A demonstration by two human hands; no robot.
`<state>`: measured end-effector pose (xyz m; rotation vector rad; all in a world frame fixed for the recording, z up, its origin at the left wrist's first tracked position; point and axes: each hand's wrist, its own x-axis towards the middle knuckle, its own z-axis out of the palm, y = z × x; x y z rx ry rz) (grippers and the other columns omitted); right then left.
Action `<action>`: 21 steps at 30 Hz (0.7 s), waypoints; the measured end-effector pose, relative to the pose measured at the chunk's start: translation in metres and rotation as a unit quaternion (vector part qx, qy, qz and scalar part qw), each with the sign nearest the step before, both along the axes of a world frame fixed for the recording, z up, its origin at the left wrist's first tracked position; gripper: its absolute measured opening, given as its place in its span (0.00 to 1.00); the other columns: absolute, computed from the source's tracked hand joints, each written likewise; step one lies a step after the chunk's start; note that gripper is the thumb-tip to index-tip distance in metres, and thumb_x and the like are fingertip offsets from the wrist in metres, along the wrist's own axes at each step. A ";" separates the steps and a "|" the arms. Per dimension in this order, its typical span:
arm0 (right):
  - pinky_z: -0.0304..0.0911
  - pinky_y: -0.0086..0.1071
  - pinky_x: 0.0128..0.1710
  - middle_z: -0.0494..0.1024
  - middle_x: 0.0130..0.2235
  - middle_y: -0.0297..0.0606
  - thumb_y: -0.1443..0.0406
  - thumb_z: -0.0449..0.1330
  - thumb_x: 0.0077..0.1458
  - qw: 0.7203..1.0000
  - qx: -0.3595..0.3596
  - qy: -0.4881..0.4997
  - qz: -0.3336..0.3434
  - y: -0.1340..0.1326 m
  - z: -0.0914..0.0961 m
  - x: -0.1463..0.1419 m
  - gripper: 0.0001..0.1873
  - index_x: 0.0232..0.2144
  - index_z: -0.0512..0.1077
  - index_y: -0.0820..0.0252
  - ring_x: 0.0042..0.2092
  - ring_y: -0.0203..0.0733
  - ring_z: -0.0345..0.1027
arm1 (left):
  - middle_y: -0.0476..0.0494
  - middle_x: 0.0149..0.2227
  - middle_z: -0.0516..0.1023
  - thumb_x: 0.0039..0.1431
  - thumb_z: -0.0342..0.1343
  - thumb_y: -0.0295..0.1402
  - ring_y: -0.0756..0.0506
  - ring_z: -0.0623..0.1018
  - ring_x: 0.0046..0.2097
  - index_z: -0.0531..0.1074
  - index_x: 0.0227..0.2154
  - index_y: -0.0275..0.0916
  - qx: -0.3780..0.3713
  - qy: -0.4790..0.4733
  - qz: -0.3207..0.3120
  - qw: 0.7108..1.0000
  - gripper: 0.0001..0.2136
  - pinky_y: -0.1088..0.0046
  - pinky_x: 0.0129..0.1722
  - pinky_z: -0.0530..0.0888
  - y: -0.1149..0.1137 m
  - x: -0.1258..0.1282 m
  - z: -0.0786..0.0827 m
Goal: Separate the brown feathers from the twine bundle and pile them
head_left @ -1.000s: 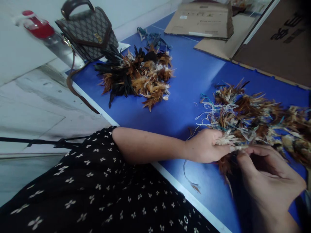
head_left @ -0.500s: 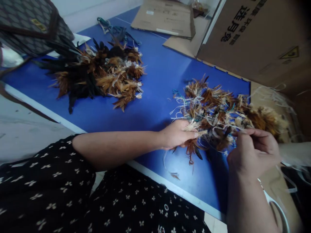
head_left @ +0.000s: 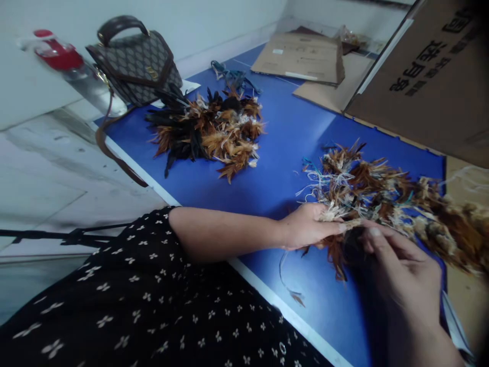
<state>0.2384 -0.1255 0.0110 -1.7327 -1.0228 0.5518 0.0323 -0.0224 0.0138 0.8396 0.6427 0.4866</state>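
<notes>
My left hand [head_left: 307,228] is closed round a small bundle of feathers [head_left: 336,211], whose pale quill ends poke out past the thumb. Brown feathers hang below that grip. Close to the bundle's right end is my right hand [head_left: 407,265], its thumb and fingers drawn together; whatever they pinch is hidden or too small to name. Behind both hands a loose heap of brown and cream feathers [head_left: 382,178], mixed with white and teal strings, spreads to the right. A thin string with a small feather tip [head_left: 296,298] dangles under my left wrist.
Black and brown feather bunches [head_left: 225,132] lie on the blue tabletop [head_left: 284,153]. At the back left stand a patterned handbag [head_left: 141,63] and a red-labelled bottle [head_left: 84,76]. Flat cardboard [head_left: 298,56] and a big carton [head_left: 431,86] sit at the back right.
The view has swung left, bringing the bottle and the whole handbag into sight. My right hand has come closer to the left; the white string at its fingertips no longer shows there.
</notes>
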 end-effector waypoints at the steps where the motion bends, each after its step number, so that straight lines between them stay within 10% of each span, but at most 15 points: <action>1: 0.81 0.35 0.40 0.92 0.45 0.42 0.43 0.81 0.57 0.999 -0.012 0.027 0.016 0.002 -0.002 -0.003 0.28 0.52 0.93 0.51 0.39 0.44 0.83 | 0.54 0.31 0.78 0.69 0.72 0.32 0.56 0.72 0.27 0.77 0.44 0.37 0.005 -0.003 -0.005 1.000 0.09 0.77 0.27 0.69 -0.001 0.000 -0.002; 11: 0.86 0.37 0.48 0.94 0.47 0.42 0.47 0.86 0.49 0.998 -0.018 0.062 0.010 -0.003 -0.004 -0.009 0.26 0.48 0.93 0.50 0.44 0.47 0.89 | 0.58 0.30 0.72 0.68 0.72 0.35 0.53 0.71 0.28 0.72 0.40 0.41 0.091 0.017 -0.102 0.990 0.12 0.73 0.31 0.70 -0.002 -0.007 -0.003; 21: 0.86 0.36 0.47 0.93 0.47 0.39 0.53 0.81 0.62 0.986 0.052 -0.023 0.157 0.001 0.003 -0.007 0.11 0.46 0.94 0.43 0.44 0.44 0.88 | 0.51 0.33 0.75 0.77 0.65 0.37 0.50 0.72 0.36 0.78 0.37 0.39 0.149 -0.041 -0.226 0.962 0.11 0.70 0.41 0.73 0.009 -0.007 -0.005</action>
